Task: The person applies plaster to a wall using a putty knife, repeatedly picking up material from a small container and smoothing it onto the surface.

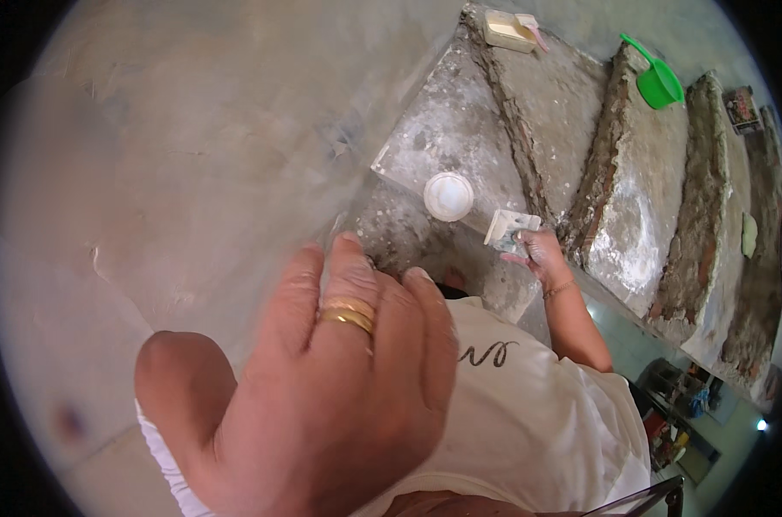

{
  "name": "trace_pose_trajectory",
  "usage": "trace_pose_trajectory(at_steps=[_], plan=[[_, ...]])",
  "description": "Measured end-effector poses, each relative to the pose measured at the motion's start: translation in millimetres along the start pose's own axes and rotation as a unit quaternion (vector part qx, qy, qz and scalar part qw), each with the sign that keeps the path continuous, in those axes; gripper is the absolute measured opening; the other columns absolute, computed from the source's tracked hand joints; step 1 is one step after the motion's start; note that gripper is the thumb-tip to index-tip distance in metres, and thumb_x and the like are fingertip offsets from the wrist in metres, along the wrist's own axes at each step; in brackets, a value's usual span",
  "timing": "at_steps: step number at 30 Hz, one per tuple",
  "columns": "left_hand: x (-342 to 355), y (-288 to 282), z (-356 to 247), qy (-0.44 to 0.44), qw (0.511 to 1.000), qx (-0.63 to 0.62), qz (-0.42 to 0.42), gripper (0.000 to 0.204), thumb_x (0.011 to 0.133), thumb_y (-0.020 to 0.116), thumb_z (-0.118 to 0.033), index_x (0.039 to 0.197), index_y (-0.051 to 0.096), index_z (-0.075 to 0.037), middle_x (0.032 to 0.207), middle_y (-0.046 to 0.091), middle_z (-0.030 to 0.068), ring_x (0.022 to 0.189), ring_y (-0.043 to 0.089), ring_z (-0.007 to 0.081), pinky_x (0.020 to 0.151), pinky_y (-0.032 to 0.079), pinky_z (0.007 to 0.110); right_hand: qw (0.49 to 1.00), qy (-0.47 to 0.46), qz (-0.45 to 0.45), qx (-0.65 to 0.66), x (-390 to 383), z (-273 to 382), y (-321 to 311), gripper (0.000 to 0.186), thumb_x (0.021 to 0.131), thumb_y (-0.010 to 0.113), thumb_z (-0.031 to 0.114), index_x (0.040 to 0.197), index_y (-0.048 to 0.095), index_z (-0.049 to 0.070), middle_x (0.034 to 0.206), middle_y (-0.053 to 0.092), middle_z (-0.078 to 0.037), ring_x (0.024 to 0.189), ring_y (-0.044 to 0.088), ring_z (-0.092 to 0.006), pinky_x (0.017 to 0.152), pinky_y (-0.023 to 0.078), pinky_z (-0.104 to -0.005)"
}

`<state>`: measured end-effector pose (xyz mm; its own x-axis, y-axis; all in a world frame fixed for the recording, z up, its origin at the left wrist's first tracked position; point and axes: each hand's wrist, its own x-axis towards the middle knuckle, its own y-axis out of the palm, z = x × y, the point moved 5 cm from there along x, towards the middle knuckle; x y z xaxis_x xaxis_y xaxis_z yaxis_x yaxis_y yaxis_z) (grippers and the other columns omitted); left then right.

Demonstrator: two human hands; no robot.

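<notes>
Close up, my left hand (348, 379) is raised with its back showing, fingers stretched out and a gold ring on one of them. It appears to hold nothing, though its palm is hidden. To the right and lower down, my right hand (542, 255) grips a white square-edged piece (511, 231) smeared with grey; its exact kind is unclear. A round white tub (448, 196) with pale content stands on the step just left of that hand.
Rough concrete stairs (550, 95) with crumbly edges descend on the right. On them sit a rectangular tub (509, 33) with a pink-handled brush (533, 31), a green dipper (660, 84) and a dark box (741, 109). A smooth grey wall (227, 129) fills the left.
</notes>
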<state>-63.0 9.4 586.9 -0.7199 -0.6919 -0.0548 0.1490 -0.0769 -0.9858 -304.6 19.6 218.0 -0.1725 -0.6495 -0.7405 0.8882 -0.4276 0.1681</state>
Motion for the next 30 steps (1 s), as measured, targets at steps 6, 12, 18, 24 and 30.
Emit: trace_pose_trajectory(at_steps=[6,12,18,24,30], plan=[[6.5,-8.2,-12.8,-0.017,0.999,0.021,-0.040,0.026,0.070,0.061,-0.007,0.095,0.058,-0.001,0.086,0.058,0.0113,0.094,0.057,0.0289,0.083,0.046,0.041,1.000,0.003,0.008,0.017,2.8,-6.1,1.4,0.031,0.075,0.052,-0.002,0.106,0.052,-0.006,0.099,0.059,-0.015,0.085,0.062,-0.0289,0.067,0.057,-0.0465],[8.1,-13.8,-12.6,-0.043,0.998,0.020,-0.052,0.025,0.067,0.061,-0.006,0.091,0.060,-0.002,0.083,0.059,0.0105,0.091,0.059,0.0284,0.083,0.047,0.042,1.000,0.008,-0.009,0.018,8.2,-7.9,-5.5,0.032,0.074,0.051,-0.003,0.106,0.051,-0.010,0.099,0.058,-0.016,0.084,0.061,-0.0295,0.065,0.057,-0.0452],[9.2,8.7,3.6,-0.074,0.996,-0.020,-0.049,0.023,0.065,0.062,-0.006,0.088,0.061,-0.002,0.079,0.060,0.0097,0.088,0.061,0.0280,0.084,0.048,0.043,0.999,0.030,0.032,0.015,20.6,-11.9,2.9,0.030,0.075,0.051,-0.003,0.104,0.052,-0.010,0.100,0.057,-0.017,0.086,0.060,-0.0298,0.065,0.058,-0.0444],[31.0,105.6,38.0,-0.044,0.972,-0.195,0.121,0.045,0.065,0.061,-0.004,0.109,0.053,0.002,0.094,0.058,0.0186,0.097,0.055,0.0333,0.091,0.041,0.043,0.999,0.049,-0.003,0.017,34.4,-18.5,-12.5,0.031,0.074,0.052,-0.003,0.105,0.052,-0.010,0.101,0.055,-0.016,0.086,0.058,-0.0288,0.064,0.058,-0.0443],[47.7,243.7,31.8,-0.098,0.927,-0.318,0.176,0.048,0.068,0.058,-0.003,0.114,0.048,0.004,0.096,0.057,0.0222,0.096,0.052,0.0377,0.086,0.041,0.042,0.998,0.040,-0.032,0.026,40.2,-19.6,-29.2,0.031,0.075,0.052,-0.002,0.106,0.052,-0.008,0.097,0.056,-0.014,0.085,0.058,-0.0280,0.064,0.058,-0.0449]])
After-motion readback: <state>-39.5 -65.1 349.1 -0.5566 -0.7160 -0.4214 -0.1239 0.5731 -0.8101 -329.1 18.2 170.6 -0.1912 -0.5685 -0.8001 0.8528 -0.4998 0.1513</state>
